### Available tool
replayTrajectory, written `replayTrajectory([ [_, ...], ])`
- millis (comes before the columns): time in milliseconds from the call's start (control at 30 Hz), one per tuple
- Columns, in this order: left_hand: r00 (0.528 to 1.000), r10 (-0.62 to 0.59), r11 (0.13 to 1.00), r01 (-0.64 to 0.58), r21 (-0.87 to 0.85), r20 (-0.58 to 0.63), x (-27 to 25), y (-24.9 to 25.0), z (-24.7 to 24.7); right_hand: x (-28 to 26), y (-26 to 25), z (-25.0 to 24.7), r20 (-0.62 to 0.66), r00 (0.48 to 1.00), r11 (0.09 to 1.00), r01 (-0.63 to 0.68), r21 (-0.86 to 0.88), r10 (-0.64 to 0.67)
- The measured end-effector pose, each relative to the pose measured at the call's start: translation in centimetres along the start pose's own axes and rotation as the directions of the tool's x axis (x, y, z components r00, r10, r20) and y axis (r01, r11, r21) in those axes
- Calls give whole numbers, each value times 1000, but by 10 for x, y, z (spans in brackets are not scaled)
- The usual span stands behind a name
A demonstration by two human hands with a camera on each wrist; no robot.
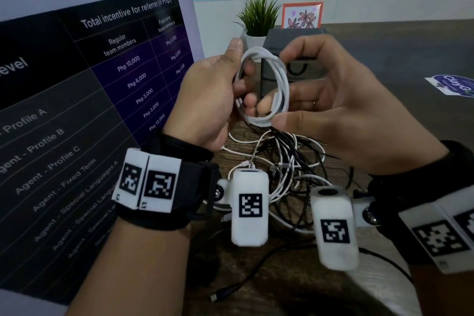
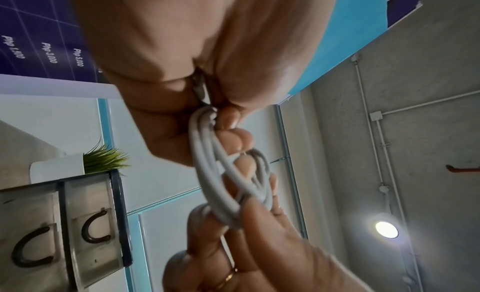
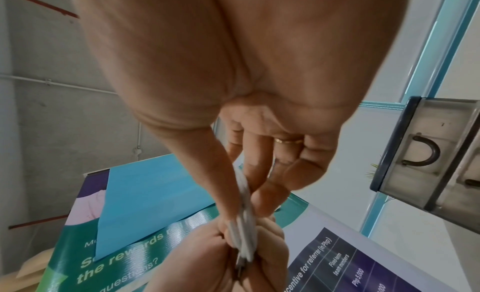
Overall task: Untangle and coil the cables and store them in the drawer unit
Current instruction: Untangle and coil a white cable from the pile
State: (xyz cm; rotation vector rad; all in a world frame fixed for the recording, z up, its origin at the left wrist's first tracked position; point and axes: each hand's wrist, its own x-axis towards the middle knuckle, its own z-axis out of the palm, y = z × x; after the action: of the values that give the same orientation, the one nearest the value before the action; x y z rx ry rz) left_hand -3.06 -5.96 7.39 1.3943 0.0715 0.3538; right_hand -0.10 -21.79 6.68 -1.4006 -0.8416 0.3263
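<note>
A white cable wound into a coil [image 1: 266, 84] hangs in the air between both hands. My left hand [image 1: 218, 95] grips the coil's left side, thumb up along it. My right hand [image 1: 320, 95] pinches the coil's right and lower part between thumb and fingers. The same coil [image 2: 221, 177] shows in the left wrist view and edge-on [image 3: 244, 243] in the right wrist view. Below the hands a tangle of black and white cables [image 1: 287, 167] lies on the wooden table. The grey drawer unit [image 1: 295, 59] stands behind the hands, its drawers [image 2: 88, 230] closed.
A large printed banner [image 1: 89, 100] stands at the left. A potted plant [image 1: 259, 20] and a framed flower picture [image 1: 302, 15] sit behind the drawer unit. A round sticker [image 1: 454, 84] lies on the table at the right. A black cable end [image 1: 223, 295] lies near me.
</note>
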Motion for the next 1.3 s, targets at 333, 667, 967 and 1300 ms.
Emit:
replayTrajectory([
  [333, 999, 35, 998, -35, 61, 15, 0, -3, 3, 1, 1, 3, -45, 999, 1000, 5, 11, -5],
  [667, 998, 52, 995, -53, 79, 20, 5, -7, -3, 1, 2, 1, -73, 997, 993, -22, -114, 14],
  [967, 999, 2, 999, -4, 38, 36, 2, -3, -3, -2, 0, -3, -32, 999, 992, -13, -125, 9],
  [1300, 1000, -18, 1000, 19, -24, 22, 2, -3, -4, 0, 5, -3, -13, 1000, 996, 6, -93, -7],
])
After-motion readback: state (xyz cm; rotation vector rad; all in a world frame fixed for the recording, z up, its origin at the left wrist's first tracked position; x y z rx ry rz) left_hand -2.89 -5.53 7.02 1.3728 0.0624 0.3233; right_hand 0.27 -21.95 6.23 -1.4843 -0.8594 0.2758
